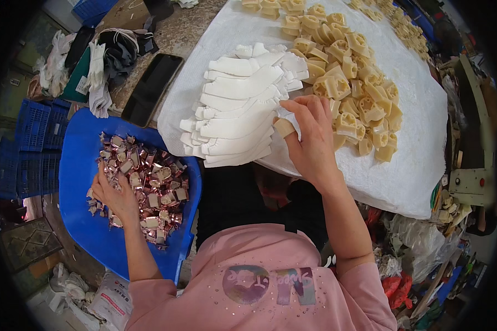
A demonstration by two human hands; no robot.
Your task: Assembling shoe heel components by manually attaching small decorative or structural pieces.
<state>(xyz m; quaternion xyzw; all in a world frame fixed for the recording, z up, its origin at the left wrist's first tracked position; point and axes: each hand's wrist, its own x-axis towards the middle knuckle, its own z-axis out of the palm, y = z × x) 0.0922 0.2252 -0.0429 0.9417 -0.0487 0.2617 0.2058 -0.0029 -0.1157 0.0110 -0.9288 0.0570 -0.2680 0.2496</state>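
My left hand reaches into a blue plastic bin, its thumb and fingers apart among small shiny rose-coloured metallic pieces with beige blocks on them. No piece shows clearly in its grasp. My right hand is over the cloth-covered table, thumb and forefinger apart at the right edge of a stack of white curved strips. A beige wrap covers part of the right thumb. Right beside that hand lies a heap of cream-coloured hollow moulded pieces.
A white cloth covers the table. A black phone lies left of it, near gloves and a dark bundle. Blue crates stand at the far left. Plastic bags and scraps crowd the lower right.
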